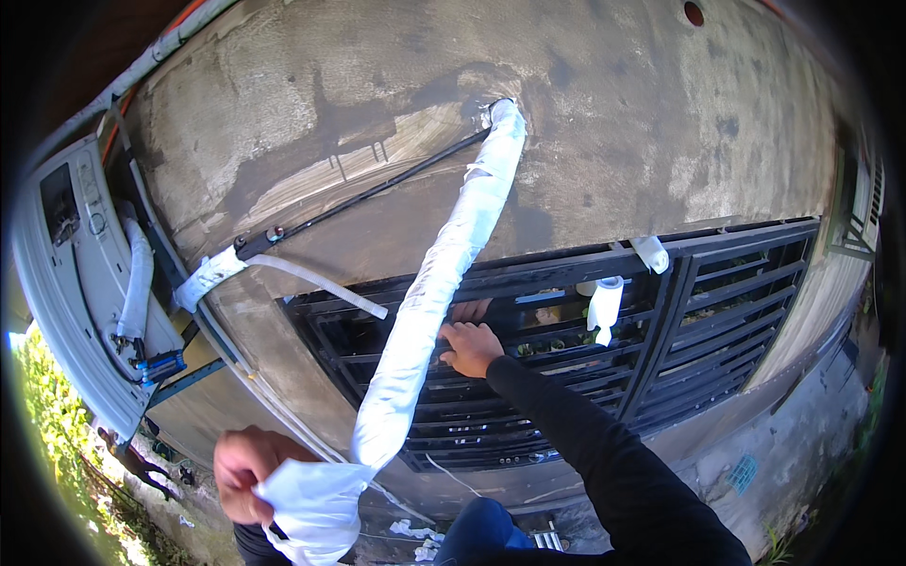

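A long white wrapped pipe [445,259] runs from a hole in the concrete wall down toward me. My left hand [250,472] pinches a loose piece of white wrapping [311,505] at the pipe's lower end. My right hand [470,351] is closed at the pipe's right edge, fingertips partly hidden against it. More fingers or a reflection show dimly just above it at the dark metal grille [717,302]; I cannot tell which.
A black line [377,189] and short pale tube [326,283] cross the wall [661,123]. An outdoor unit [75,274] hangs left. Short white fittings [606,302] stick out at the grille. A person [132,457] is at lower left beside foliage. A blue plastic crate [743,472] lies right.
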`<control>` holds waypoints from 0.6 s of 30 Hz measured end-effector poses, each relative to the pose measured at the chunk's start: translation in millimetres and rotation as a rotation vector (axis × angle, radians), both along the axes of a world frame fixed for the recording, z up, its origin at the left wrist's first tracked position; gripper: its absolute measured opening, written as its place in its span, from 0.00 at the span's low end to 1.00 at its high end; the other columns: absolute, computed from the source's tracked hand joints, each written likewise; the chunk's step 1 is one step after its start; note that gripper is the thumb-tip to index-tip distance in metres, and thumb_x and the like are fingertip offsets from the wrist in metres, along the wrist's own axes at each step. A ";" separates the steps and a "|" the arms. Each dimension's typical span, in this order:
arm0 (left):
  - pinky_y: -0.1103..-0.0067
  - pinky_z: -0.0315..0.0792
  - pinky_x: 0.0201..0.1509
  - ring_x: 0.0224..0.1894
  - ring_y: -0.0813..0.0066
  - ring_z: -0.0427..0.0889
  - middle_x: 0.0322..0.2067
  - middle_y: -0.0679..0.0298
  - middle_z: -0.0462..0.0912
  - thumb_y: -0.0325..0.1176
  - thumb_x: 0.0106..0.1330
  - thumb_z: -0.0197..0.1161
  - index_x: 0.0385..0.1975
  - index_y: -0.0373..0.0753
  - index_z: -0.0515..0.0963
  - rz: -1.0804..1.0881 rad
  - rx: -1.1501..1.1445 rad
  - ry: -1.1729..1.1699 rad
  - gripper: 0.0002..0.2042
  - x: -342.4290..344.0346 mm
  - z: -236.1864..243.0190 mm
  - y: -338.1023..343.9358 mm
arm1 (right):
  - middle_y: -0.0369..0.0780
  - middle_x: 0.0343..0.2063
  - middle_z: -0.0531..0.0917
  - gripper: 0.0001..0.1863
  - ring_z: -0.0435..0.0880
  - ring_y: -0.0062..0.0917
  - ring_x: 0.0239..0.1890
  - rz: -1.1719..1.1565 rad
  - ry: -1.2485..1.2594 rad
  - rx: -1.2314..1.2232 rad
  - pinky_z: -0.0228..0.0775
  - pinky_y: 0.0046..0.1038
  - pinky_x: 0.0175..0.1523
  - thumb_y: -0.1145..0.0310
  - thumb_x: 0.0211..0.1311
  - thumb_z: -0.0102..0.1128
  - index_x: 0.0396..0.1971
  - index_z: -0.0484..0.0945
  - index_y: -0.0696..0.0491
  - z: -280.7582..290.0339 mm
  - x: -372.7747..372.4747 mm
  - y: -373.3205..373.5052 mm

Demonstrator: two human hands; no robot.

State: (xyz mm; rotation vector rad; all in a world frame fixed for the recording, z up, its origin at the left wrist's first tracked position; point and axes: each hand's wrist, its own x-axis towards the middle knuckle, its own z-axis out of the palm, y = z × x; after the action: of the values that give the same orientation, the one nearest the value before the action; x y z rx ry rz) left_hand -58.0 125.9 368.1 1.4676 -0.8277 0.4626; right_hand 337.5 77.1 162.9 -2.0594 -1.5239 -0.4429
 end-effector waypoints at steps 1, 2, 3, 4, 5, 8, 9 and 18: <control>0.63 0.80 0.27 0.18 0.59 0.83 0.22 0.52 0.85 0.30 0.65 0.80 0.39 0.33 0.78 -0.044 0.159 0.003 0.14 -5.2 16.5 -7.3 | 0.40 0.44 0.86 0.22 0.86 0.37 0.53 0.007 -0.013 0.024 0.71 0.44 0.54 0.54 0.67 0.73 0.56 0.79 0.44 -2.5 0.4 0.4; 0.69 0.79 0.26 0.22 0.62 0.86 0.23 0.56 0.86 0.28 0.59 0.84 0.33 0.30 0.84 0.035 0.312 -0.013 0.13 -13.6 25.0 -21.1 | 0.39 0.44 0.86 0.22 0.85 0.37 0.52 0.008 -0.027 0.054 0.71 0.43 0.54 0.55 0.66 0.73 0.55 0.79 0.45 -4.8 0.9 0.7; 0.71 0.80 0.26 0.24 0.68 0.89 0.25 0.60 0.88 0.31 0.65 0.82 0.35 0.33 0.86 0.186 0.553 -0.083 0.10 -24.8 29.3 -38.8 | 0.39 0.44 0.86 0.22 0.85 0.37 0.52 0.003 -0.031 0.059 0.70 0.43 0.55 0.55 0.66 0.73 0.54 0.79 0.46 -6.9 1.8 0.6; 0.75 0.77 0.22 0.19 0.71 0.86 0.18 0.65 0.84 0.37 0.62 0.85 0.36 0.36 0.87 0.242 0.772 -0.149 0.14 -29.3 29.4 -51.7 | 0.39 0.44 0.86 0.21 0.85 0.37 0.52 0.009 -0.075 0.099 0.70 0.43 0.55 0.55 0.65 0.74 0.54 0.80 0.47 -9.2 2.6 0.1; 0.74 0.79 0.23 0.21 0.73 0.87 0.21 0.67 0.85 0.33 0.65 0.81 0.41 0.37 0.87 0.340 0.881 -0.190 0.11 -38.7 24.1 -69.2 | 0.39 0.43 0.86 0.21 0.85 0.36 0.51 0.011 -0.106 0.114 0.70 0.43 0.55 0.55 0.65 0.74 0.53 0.80 0.47 -11.0 3.4 -0.4; 0.69 0.83 0.36 0.30 0.64 0.89 0.33 0.60 0.89 0.38 0.64 0.77 0.50 0.37 0.88 0.650 1.178 -0.393 0.18 -41.3 -25.5 -108.3 | 0.40 0.45 0.86 0.22 0.84 0.37 0.52 0.026 -0.130 0.129 0.69 0.44 0.56 0.55 0.63 0.75 0.53 0.81 0.47 -12.7 4.1 -2.0; 0.70 0.82 0.31 0.27 0.68 0.88 0.29 0.63 0.87 0.36 0.69 0.73 0.49 0.38 0.86 0.715 1.221 -0.373 0.13 -35.0 -48.9 -115.9 | 0.40 0.45 0.86 0.23 0.84 0.37 0.52 0.032 -0.136 0.113 0.69 0.44 0.56 0.55 0.63 0.75 0.54 0.81 0.47 -12.0 4.1 -2.5; 0.68 0.86 0.38 0.35 0.57 0.93 0.38 0.55 0.92 0.25 0.62 0.73 0.51 0.36 0.86 1.655 0.974 -0.346 0.16 -51.5 -35.3 -50.6 | 0.48 0.55 0.84 0.22 0.76 0.48 0.66 0.087 0.011 0.003 0.65 0.49 0.71 0.56 0.67 0.72 0.56 0.85 0.51 8.8 -9.6 -26.7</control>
State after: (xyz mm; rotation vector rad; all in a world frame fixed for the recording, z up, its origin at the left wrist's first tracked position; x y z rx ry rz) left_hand -109.5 75.4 332.8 2.8649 0.2368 1.7129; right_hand 328.0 50.5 171.7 -1.9819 -1.5983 -0.4003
